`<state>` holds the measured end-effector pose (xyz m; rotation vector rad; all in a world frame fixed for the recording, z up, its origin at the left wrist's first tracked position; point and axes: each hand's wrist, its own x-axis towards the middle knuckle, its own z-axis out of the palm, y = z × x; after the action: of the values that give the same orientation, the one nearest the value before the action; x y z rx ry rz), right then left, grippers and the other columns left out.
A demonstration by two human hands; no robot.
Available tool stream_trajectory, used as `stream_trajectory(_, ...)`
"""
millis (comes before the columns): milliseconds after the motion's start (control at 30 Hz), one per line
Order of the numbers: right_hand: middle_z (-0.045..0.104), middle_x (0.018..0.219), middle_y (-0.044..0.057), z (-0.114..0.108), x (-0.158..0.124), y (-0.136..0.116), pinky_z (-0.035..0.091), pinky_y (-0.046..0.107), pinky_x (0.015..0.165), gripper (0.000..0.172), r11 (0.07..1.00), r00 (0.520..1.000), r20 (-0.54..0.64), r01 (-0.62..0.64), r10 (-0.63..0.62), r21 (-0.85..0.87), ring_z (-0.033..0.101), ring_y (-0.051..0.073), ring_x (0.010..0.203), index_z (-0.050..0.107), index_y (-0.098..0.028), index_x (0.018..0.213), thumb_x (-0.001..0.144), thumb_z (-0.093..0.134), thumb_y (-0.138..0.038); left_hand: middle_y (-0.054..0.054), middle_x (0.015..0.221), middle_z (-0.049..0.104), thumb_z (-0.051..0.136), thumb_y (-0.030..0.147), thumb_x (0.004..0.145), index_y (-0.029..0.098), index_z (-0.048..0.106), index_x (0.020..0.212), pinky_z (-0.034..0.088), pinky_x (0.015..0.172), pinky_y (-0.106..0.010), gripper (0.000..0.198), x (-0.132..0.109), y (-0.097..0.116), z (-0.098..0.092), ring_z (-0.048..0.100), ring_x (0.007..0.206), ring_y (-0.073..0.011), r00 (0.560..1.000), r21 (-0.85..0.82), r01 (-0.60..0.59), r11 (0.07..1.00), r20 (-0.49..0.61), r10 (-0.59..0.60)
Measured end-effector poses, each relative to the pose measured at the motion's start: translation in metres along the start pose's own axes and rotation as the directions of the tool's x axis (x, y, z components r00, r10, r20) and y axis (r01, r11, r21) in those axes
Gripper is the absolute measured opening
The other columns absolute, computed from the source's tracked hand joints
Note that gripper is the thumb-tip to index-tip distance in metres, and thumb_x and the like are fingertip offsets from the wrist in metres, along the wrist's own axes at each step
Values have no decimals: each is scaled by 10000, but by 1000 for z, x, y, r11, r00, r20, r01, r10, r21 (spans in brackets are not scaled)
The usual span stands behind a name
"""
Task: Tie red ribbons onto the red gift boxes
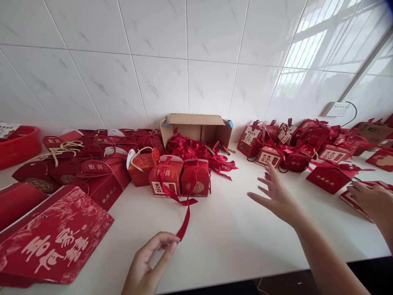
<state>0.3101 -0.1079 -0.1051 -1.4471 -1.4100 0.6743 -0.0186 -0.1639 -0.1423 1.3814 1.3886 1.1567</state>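
My left hand (pixel 153 260) pinches the end of a red ribbon (pixel 184 224) between thumb and fingertips, low in the middle of the view. The ribbon runs up to two small red gift boxes standing side by side: a left box (pixel 154 175) with a pale panel and a right box (pixel 188 182) with a round gold emblem. Ribbon hangs down the front of both boxes. My right hand (pixel 278 198) is raised over the white table with fingers spread and holds nothing. Beyond its fingertips sits a red gift box with a pale label (pixel 268 157).
A cardboard carton (pixel 196 119) spills red ribbons (pixel 190 147) behind the boxes. Flat red box blanks (pixel 61 233) and folded boxes (pixel 106 180) fill the left. Ribboned boxes (pixel 331 176) crowd the right, where another person's hand (pixel 373 200) rests on one. A tiled wall (pixel 159 86) stands behind.
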Motion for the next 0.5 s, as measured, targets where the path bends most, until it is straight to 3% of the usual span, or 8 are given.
stream_trajectory(67, -17, 1585, 59, 21, 25, -14, 379, 520, 1061, 1225, 987, 972, 180, 157, -149, -32, 255, 332, 1398, -75, -411, 1478, 622, 799, -474, -49, 861, 692, 625, 439, 774, 207, 673, 817, 485, 854, -279, 240, 3, -1, 1, 637, 908, -229, 1000, 34, 10, 999, 7, -10)
stream_trajectory(133, -24, 1586, 51, 46, 49, -23, 274, 529, 1116, 1291, 961, 907, 340, 273, -247, -32, 160, 330, 1429, -86, -394, 1481, 570, 824, -487, -57, 903, 691, 609, 459, 787, 209, 662, 859, 482, 870, -296, 265, 4, -4, 0, 631, 930, -231, 1000, 108, -8, 994, 31, 4)
stream_trajectory(233, 17, 1583, 73, 84, 73, -24, 272, 520, 1112, 1325, 956, 847, 452, 288, -281, 54, 146, 330, 1433, -102, -368, 1484, 547, 825, -504, -74, 985, 684, 580, 471, 808, 211, 638, 946, 484, 886, -317, 300, 4, -9, -1, 625, 955, -232, 997, 207, -49, 977, 68, 36)
stream_trajectory(300, 96, 1570, 96, 103, 76, -19, 338, 497, 1079, 1284, 961, 861, 426, 252, -276, 114, 235, 314, 1407, -101, -355, 1486, 585, 801, -507, -88, 1041, 674, 567, 464, 818, 212, 611, 1033, 489, 895, -329, 334, 3, -11, -1, 623, 986, -235, 996, 231, -66, 971, 81, 48)
stream_trajectory(367, 179, 1542, 113, 112, 71, -15, 368, 480, 1061, 1253, 966, 914, 312, 239, -259, 103, 304, 301, 1374, -66, -332, 1492, 597, 794, -501, -95, 1071, 665, 564, 452, 821, 214, 584, 1098, 492, 900, -335, 366, 2, -13, -1, 619, 1012, -237, 994, 242, -77, 967, 98, 55)
stream_trajectory(500, 296, 1467, 148, 101, 35, -13, 380, 478, 1048, 1189, 984, 982, 102, 166, -158, -70, 337, 314, 1338, 71, -247, 1484, 581, 787, -539, -90, 1085, 661, 560, 449, 824, 218, 585, 1079, 481, 904, -327, 346, 3, -12, 1, 612, 1022, -233, 993, 242, -74, 968, 105, 49)
